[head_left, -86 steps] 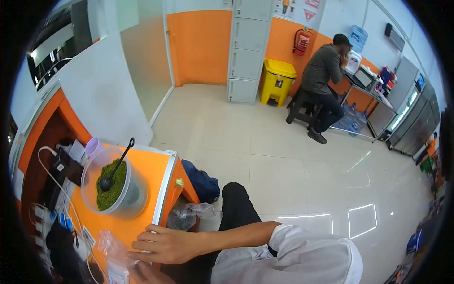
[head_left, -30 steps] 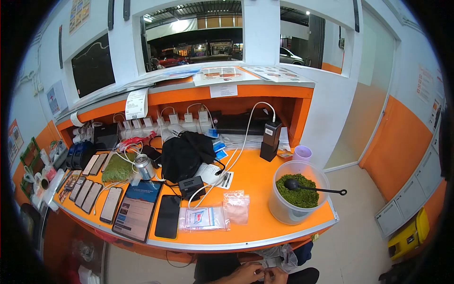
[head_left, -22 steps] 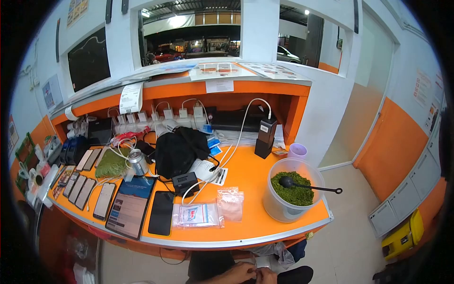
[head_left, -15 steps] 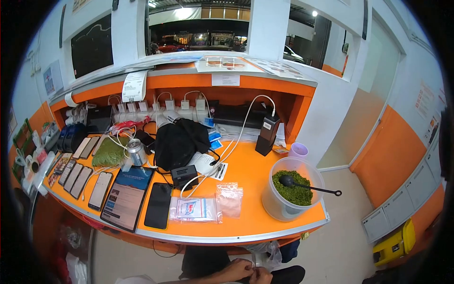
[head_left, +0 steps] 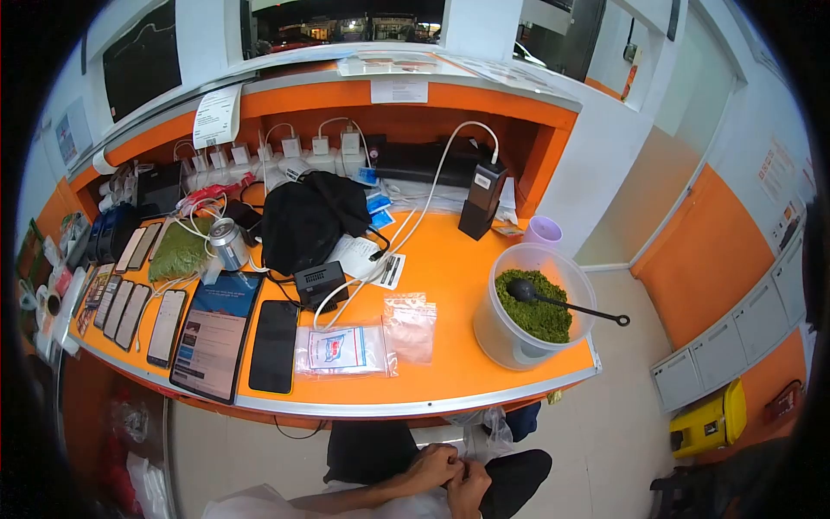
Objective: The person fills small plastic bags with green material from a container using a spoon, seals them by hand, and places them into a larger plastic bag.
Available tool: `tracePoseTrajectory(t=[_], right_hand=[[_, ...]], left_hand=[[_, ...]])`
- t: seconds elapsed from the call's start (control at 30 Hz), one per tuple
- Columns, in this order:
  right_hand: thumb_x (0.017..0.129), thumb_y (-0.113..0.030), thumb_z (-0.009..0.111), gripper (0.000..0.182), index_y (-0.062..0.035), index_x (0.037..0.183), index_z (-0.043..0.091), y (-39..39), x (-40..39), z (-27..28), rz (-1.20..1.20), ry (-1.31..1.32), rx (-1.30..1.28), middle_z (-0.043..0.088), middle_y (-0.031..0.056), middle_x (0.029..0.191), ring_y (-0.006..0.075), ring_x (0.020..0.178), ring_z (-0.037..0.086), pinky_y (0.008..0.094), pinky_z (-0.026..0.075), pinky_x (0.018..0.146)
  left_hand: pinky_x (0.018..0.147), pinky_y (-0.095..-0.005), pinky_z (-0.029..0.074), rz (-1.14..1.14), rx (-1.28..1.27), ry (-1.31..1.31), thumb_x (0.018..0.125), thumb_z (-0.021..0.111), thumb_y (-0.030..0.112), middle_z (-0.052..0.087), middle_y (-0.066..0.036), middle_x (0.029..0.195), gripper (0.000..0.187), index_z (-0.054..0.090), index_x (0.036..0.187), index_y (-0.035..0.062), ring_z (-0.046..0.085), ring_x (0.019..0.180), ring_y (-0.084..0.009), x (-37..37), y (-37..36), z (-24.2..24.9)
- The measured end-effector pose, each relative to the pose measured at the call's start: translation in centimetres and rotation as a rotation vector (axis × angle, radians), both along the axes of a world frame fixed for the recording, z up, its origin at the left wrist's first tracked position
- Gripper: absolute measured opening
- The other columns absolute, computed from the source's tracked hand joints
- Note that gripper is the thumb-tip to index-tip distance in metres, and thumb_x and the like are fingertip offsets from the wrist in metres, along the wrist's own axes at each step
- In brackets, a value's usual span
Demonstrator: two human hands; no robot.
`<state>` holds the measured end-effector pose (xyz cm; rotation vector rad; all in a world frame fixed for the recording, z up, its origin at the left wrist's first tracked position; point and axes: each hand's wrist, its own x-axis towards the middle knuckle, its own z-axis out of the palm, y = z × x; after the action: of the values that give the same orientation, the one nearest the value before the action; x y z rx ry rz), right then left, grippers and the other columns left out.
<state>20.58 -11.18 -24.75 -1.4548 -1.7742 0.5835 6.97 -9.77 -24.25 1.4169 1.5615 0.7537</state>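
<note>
Over my lap, below the counter's front edge, my left hand (head_left: 435, 467) and my right hand (head_left: 468, 490) meet with fingers closed together. Whatever may be between the fingertips is too small or hidden to make out. Clear plastic (head_left: 497, 431) hangs under the counter just beyond them. Above on the orange counter (head_left: 450, 376) lie a pack of clear zip bags (head_left: 341, 349) and some loose zip bags (head_left: 410, 329). To the right stands a translucent tub (head_left: 504, 339) of shredded green material (head_left: 545, 322), with a black long-handled scoop (head_left: 566, 303) resting in it.
A tablet (head_left: 214, 337), a black phone (head_left: 274, 346) and several other phones lie on the left. Behind them are a bag of green material (head_left: 179, 251), a can (head_left: 228, 244) and a black cloth bag (head_left: 307, 221). A purple cup (head_left: 543, 230) stands behind the tub.
The view has tilted down, so the counter sits higher and more of my lap and forearms shows. Both hands remain together with their fingers closed.
</note>
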Motion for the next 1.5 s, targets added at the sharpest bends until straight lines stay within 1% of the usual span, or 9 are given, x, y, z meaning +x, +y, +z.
tracePoseTrajectory(t=[0.23,0.27,0.47,0.6,0.87,1.07,1.17,1.33,1.5], right_hand=[[0.088,0.000,0.066,0.011,0.0054,0.096,0.070,-0.2,-0.5,0.3,-0.024,0.054,-0.097,0.070,0.0244,0.087,0.0430,0.078,0.069,0.0480,0.055,0.070],[0.087,0.002,0.068,0.009,0.0057,0.094,0.071,0.1,-0.5,0.9,-0.009,0.087,-0.122,0.071,0.0221,0.086,0.0351,0.073,0.071,0.0411,0.055,0.068],[0.087,0.005,0.067,0.010,0.0038,0.095,0.072,0.3,0.7,-0.8,0.108,0.110,-0.244,0.072,0.0189,0.085,0.0274,0.072,0.071,0.0372,0.055,0.068],[0.086,0.006,0.068,0.013,0.0038,0.097,0.072,0.2,1.3,-2.6,0.181,0.089,-0.268,0.074,0.0188,0.087,0.0260,0.071,0.072,0.0359,0.056,0.067],[0.085,0.006,0.070,0.009,0.0062,0.094,0.073,0.5,0.2,-2.2,0.210,0.073,-0.272,0.073,0.0198,0.084,0.0246,0.066,0.070,0.0358,0.054,0.062],[0.087,0.001,0.072,0.010,0.0076,0.094,0.073,-0.6,-1.6,-2.2,0.061,0.031,-0.161,0.071,0.0209,0.080,0.0255,0.065,0.069,0.0372,0.053,0.061],[0.088,-0.001,0.071,0.012,0.0082,0.095,0.073,-0.4,-2.2,-1.8,0.021,0.064,-0.168,0.070,0.0212,0.078,0.0294,0.063,0.069,0.0390,0.053,0.061],[0.089,0.000,0.068,0.012,0.0076,0.097,0.072,0.1,-2.7,-0.7,0.039,-0.004,-0.161,0.070,0.0213,0.085,0.0322,0.071,0.069,0.0411,0.054,0.067],[0.088,-0.001,0.069,0.012,0.0067,0.097,0.071,0.8,-1.7,-1.8,0.128,0.059,-0.202,0.069,0.0212,0.088,0.0331,0.074,0.068,0.0414,0.053,0.068]], left_hand=[[0.071,-0.0502,0.054,-0.001,0.020,-0.028,0.088,0.067,0.025,0.070,-0.024,0.084,0.028,0.067,0.085,-0.0027,0.070,0.083,-0.0436,-0.5,-0.4,-0.2],[0.075,-0.0513,0.055,-0.017,-0.023,-0.037,0.091,0.066,0.024,0.071,-0.024,0.086,0.027,0.068,0.089,-0.0025,0.070,0.087,-0.0441,-0.9,-0.5,0.5],[0.088,-0.0519,0.054,-0.217,-0.094,0.029,0.095,0.064,0.023,0.071,-0.025,0.100,0.027,0.072,0.103,-0.0014,0.069,0.100,-0.0429,-2.1,-1.2,-2.3],[0.082,-0.0501,0.055,-0.189,0.003,0.075,0.093,0.065,0.024,0.073,-0.024,0.098,0.027,0.072,0.098,-0.0012,0.070,0.093,-0.0431,-2.1,-2.0,-4.2],[0.081,-0.0484,0.056,-0.100,-0.060,-0.050,0.092,0.066,0.025,0.073,-0.022,0.093,0.027,0.073,0.099,-0.0005,0.071,0.090,-0.0407,-2.2,-1.8,-4.8],[0.081,-0.0497,0.055,0.036,-0.270,-0.088,0.093,0.064,0.030,0.074,-0.023,0.092,0.032,0.073,0.094,-0.0013,0.072,0.089,-0.0417,-1.2,-1.9,-4.3],[0.071,-0.0489,0.055,0.138,-0.097,-0.025,0.093,0.063,0.024,0.071,-0.023,0.082,0.029,0.071,0.087,-0.0025,0.071,0.077,-0.0419,-0.9,-2.2,-5.0],[0.084,-0.0504,0.056,0.060,-0.074,0.034,0.099,0.054,0.027,0.074,-0.023,0.097,0.034,0.073,0.099,-0.0010,0.071,0.092,-0.0412,-1.0,-2.2,-4.4],[0.088,-0.0515,0.055,-0.014,-0.049,0.081,0.100,0.052,0.031,0.074,-0.023,0.103,0.037,0.074,0.106,0.0011,0.070,0.099,-0.0430,-1.4,-2.6,-5.8]])
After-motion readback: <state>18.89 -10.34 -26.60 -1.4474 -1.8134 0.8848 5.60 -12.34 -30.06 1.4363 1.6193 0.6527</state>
